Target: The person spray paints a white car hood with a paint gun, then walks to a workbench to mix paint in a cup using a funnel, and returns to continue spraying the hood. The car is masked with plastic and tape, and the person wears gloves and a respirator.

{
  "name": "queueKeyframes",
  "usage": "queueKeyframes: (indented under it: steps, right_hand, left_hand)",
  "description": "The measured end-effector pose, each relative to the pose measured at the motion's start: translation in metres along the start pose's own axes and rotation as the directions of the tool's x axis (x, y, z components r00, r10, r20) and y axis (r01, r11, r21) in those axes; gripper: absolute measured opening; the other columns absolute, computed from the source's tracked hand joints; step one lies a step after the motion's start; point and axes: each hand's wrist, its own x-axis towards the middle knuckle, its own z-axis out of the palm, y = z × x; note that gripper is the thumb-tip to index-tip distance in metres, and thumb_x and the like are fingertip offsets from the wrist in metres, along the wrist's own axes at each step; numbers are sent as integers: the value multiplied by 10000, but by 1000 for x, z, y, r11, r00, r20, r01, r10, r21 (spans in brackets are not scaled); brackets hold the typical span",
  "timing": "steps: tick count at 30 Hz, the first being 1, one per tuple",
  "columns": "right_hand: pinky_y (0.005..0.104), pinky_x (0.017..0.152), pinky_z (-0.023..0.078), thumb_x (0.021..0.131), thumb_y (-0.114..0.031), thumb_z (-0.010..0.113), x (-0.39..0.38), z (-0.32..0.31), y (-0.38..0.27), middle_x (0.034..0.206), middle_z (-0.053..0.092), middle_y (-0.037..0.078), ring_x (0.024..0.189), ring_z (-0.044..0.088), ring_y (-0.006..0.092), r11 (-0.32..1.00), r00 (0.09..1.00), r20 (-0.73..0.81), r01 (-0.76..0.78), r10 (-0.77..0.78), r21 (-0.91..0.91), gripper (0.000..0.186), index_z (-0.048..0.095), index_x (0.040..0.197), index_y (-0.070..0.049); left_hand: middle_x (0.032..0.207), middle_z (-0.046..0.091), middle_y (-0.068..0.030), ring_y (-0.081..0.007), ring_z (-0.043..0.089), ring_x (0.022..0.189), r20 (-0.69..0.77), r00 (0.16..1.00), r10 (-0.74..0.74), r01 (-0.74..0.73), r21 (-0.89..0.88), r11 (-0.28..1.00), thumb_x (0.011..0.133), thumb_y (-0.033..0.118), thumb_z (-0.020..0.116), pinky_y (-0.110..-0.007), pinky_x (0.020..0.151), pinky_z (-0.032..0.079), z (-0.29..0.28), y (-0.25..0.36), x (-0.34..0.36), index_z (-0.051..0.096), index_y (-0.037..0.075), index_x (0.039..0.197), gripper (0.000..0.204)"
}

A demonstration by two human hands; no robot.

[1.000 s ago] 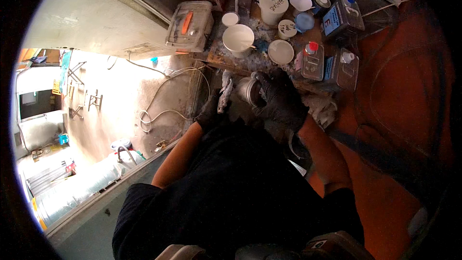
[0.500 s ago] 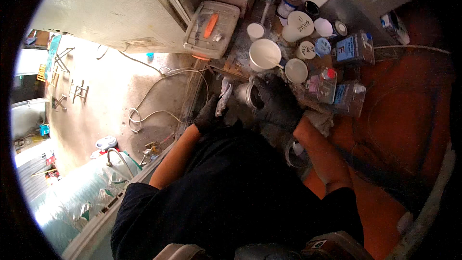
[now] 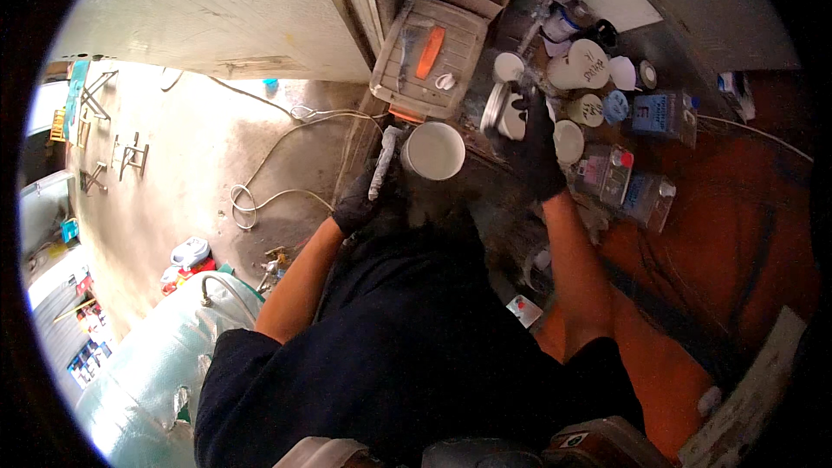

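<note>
My left hand, in a black glove, is closed around a pale, crusted stick-like thing that points up and away from me. Just right of it is a white tub, its wide mouth facing up; whether my left fingers also touch the tub is hidden. My right hand, gloved in black too, reaches farther out, fingers curled over a white container with a ridged rim. Its thumb side lies against that container, among the other tubs on the bench. A small white cup stands just beyond it.
A lidded plastic box carrying an orange tool stands at the back. Several tubs and clear jugs crowd the right side. A cable loops over the floor at left, near a shiny wrapped roll.
My right hand has moved away and slightly right with the ridged container. The white tub has come nearer, to the left, beside my left hand. The whole view has shifted a little.
</note>
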Motion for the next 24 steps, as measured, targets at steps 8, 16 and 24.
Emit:
queueKeyframes:
  steps: [8,16,24]
  right_hand:
    - [388,962,416,652,-172,819,125,94,87,1248,497,161,1143,498,258,986,959,-280,-3,50,167,769,416,1291,-30]
    - [429,965,414,629,-280,844,116,98,126,1162,595,175,1096,561,306,991,908,-415,2,-57,-134,684,531,1171,-6]
    - [377,820,470,854,-259,670,-5,-60,148,1042,568,138,996,558,251,960,884,-374,-247,280,135,369,539,1117,-36]
  left_hand:
    - [1249,480,-121,-230,448,1144,-14,981,-196,193,-114,975,905,124,548,-351,994,372,-41,1,-23,330,36,1388,538]
    - [1264,495,-102,-202,493,1117,-7,890,-456,450,-138,882,903,93,571,-338,888,435,-49,3,-13,319,47,1399,558]
    - [1227,510,-102,-201,516,1075,15,978,-210,211,-79,974,932,144,557,-329,896,447,-27,-35,25,378,35,1332,452]
